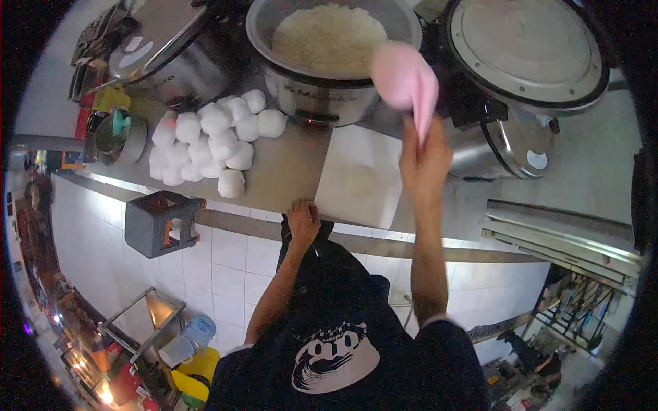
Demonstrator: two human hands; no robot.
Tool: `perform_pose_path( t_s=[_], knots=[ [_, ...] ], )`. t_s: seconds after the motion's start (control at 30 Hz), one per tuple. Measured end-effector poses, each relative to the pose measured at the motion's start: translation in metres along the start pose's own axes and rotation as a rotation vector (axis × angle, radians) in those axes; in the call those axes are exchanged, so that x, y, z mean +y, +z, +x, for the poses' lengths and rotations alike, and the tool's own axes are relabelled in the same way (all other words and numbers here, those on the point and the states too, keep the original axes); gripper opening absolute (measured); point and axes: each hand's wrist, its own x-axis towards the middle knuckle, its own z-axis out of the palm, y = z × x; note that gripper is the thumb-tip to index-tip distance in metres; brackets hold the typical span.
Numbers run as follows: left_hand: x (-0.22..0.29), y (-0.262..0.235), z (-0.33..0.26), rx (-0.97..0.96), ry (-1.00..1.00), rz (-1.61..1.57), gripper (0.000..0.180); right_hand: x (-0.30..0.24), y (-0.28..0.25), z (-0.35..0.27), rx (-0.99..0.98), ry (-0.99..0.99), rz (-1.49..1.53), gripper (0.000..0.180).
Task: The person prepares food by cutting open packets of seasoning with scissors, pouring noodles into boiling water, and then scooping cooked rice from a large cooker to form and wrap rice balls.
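My right hand [425,161] is closed around the handle of a pink rice scoop [404,75], held up over the counter at the right rim of an open rice cooker pot [322,99]. The scoop's head is blurred. White cooked rice [329,38] fills much of the pot. Below it a sheet of white paper [349,195] lies flat, with a faint pale round patch in its middle. My left hand [303,219] rests on the counter's front edge beside the paper's near left corner, fingers spread and holding nothing. Left of the paper sit several rounded white bundles [212,133] heaped together.
A second cooker [171,51] stands at the back left, a metal bowl [120,137] near it. Back right is a steel cooker [504,147] beside a large round lid [528,44]. A dark plastic stool [161,222] stands below the counter's left front edge.
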Motion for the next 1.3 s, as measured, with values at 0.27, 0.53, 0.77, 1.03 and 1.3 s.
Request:
perform_pose_path(
  t_s=[0.27, 0.53, 0.77, 1.03, 1.3],
  knots=[
    [0.006, -0.027, 0.001, 0.114, 0.094, -0.098, 0.018, 0.013, 0.002, -0.001, -0.224, -0.082, 0.215, 0.023],
    [0.008, -0.037, 0.013, -0.075, 0.138, -0.233, 0.021, 0.182, 0.051, -0.245, -0.711, 0.139, 0.013, 0.035],
    [0.004, -0.029, 0.016, -0.038, 0.26, -0.175, 0.027, 0.194, 0.06, -0.244, -0.651, 0.112, 0.153, 0.018],
    [0.026, -0.034, 0.023, -0.161, 0.244, -0.172, 0.036, 0.205, 0.068, -0.247, -0.644, 0.076, 0.046, 0.019],
    [0.032, -0.018, 0.04, -0.345, 0.456, 0.025, 0.053, 0.187, 0.071, -0.238, -0.624, 0.03, 0.074, 0.026]
  ],
)
